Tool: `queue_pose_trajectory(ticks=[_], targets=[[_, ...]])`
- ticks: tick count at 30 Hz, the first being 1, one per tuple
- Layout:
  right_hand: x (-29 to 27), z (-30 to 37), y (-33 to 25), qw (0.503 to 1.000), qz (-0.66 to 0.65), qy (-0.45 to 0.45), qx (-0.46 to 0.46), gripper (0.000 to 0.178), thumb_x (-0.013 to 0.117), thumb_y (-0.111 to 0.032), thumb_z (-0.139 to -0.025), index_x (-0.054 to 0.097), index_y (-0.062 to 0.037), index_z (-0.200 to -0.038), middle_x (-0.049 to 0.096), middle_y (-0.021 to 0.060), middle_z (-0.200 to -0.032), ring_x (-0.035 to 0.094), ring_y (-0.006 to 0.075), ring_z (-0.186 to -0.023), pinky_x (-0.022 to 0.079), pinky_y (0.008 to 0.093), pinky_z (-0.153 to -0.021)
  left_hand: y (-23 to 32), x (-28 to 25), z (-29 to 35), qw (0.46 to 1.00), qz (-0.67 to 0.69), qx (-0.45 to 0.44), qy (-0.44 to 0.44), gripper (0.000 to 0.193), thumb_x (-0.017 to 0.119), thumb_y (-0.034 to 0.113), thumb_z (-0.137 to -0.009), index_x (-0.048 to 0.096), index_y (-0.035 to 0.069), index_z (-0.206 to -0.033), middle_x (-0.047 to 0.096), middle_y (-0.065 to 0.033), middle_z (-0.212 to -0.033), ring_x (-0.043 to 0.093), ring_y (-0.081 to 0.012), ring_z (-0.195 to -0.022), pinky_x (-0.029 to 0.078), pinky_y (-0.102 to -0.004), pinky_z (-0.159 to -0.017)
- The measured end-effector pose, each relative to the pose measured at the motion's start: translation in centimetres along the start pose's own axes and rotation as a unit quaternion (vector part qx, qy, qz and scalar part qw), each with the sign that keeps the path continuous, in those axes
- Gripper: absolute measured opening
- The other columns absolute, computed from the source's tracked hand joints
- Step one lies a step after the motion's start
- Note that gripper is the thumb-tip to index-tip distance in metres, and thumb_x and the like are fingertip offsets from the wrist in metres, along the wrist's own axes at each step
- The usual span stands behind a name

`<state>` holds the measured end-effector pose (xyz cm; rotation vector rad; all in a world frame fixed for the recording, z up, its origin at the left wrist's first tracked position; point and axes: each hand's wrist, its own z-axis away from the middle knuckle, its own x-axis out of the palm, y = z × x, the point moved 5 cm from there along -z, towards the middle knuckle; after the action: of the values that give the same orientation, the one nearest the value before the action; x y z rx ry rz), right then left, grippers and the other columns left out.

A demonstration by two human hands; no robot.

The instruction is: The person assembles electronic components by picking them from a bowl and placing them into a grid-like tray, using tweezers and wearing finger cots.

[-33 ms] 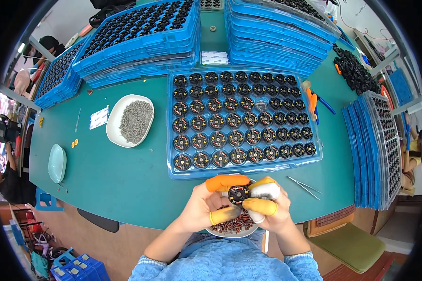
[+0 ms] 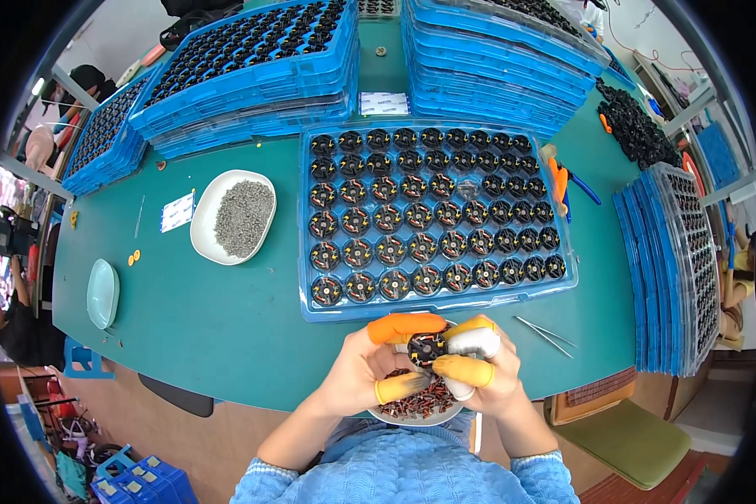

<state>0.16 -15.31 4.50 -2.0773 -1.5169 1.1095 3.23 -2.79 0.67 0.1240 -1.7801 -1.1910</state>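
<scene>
2 hands: 1 L hand [image 2: 357,365], 1 R hand [image 2: 493,365]; betw. them, 1 rnd blk part [image 2: 426,348]. Below, 1 bowl [image 2: 420,422] of bits [image 2: 415,403], too many to count. Just ahead, 1 blue tray [image 2: 432,307], 6 rows x 9 pockets [image 2: 469,187]. R of hands, 1 pr tweezers [image 2: 546,338]. Ahead-L, 1 wht bowl [image 2: 203,231], 1 pale dish [image 2: 102,294], 2 packets [image 2: 177,213].

Forearms [image 2: 298,438] slant inward, with left hand [image 2: 353,365] and right hand [image 2: 502,378] close together, fingers [image 2: 407,327] bent.

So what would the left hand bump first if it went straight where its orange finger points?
Probably the right hand: it's just across from the orange finger, by the black part. How they line up in depth is hard to tell.
</scene>
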Motion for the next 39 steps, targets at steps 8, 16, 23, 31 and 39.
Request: queue_pose_trajectory(ticks=[8, 16, 23, 31, 39], targets=[[1.1, 0.6, 0.7, 0.972, 0.124, -0.188, 0.064, 0.024, 0.066, -0.021, -0.064, 0.059, -0.0118, -0.085, 0.051, 0.0031, -0.076, 0.051, 0.0192, -0.071, 0.037, 0.0318, -0.062, 4.1, -2.3, -2.4, 0.962, -0.267, -0.010, 0.050, 0.042, 0.058, -0.007, -0.067, 0.047, 0.006, -0.105, 0.051, -0.0033, -0.097, 0.052, -0.0127, -0.088, 0.043, -0.0282, -0.076], [4.5, 2.1, -0.1, 0.917, 0.261, -0.302, 0.013, 0.017, 0.058, -0.020, -0.069, 0.058, -0.0134, -0.084, 0.047, 0.0017, -0.079, 0.046, 0.0177, -0.079, 0.032, 0.0324, -0.067, 4.8, -2.1, -16.3, 0.672, -0.723, 0.158, 0.006, 0.034, 0.066, 0.023, -0.061, 0.058, 0.006, -0.089, 0.055, -0.0128, -0.086, 0.048, -0.0290, -0.085, 0.038, -0.0359, -0.075], [2.3, 1.9, -0.3, 0.980, 0.091, -0.172, 0.034, 0.018, 0.063, -0.016, -0.067, 0.058, -0.0128, -0.084, 0.052, 0.0025, -0.086, 0.049, 0.0193, -0.081, 0.034, 0.0316, -0.070, 2.8, -1.4, -19.1, 0.569, -0.819, 0.062, 0.042, 0.043, 0.067, 0.038, -0.062, 0.058, 0.007, -0.091, 0.050, -0.0128, -0.091, 0.042, -0.0259, -0.090, 0.030, -0.0355, -0.076], [1.4, 1.7, 1.0, 0.971, -0.163, -0.113, 0.129, 0.013, 0.063, -0.005, -0.066, 0.057, -0.0035, -0.077, 0.059, 0.0080, -0.080, 0.057, 0.0228, -0.073, 0.045, 0.0316, -0.067, 2.2, -2.3, -19.4, 0.543, -0.837, 0.052, -0.042, 0.034, 0.065, 0.029, -0.067, 0.060, 0.011, -0.095, 0.049, -0.0117, -0.097, 0.040, -0.0260, -0.088, 0.031, -0.0347, -0.075], [1.3, 1.9, 1.9, 0.957, -0.196, -0.095, 0.193, 0.014, 0.065, -0.008, -0.068, 0.060, -0.0017, -0.080, 0.060, 0.0082, -0.076, 0.059, 0.0201, -0.068, 0.046, 0.0293, -0.064, 4.5, -1.9, -20.7, 0.520, -0.844, 0.108, 0.077, 0.034, 0.065, 0.036, -0.062, 0.060, 0.009, -0.083, 0.053, -0.0107, -0.088, 0.046, -0.0254, -0.088, 0.030, -0.0349, -0.076]])
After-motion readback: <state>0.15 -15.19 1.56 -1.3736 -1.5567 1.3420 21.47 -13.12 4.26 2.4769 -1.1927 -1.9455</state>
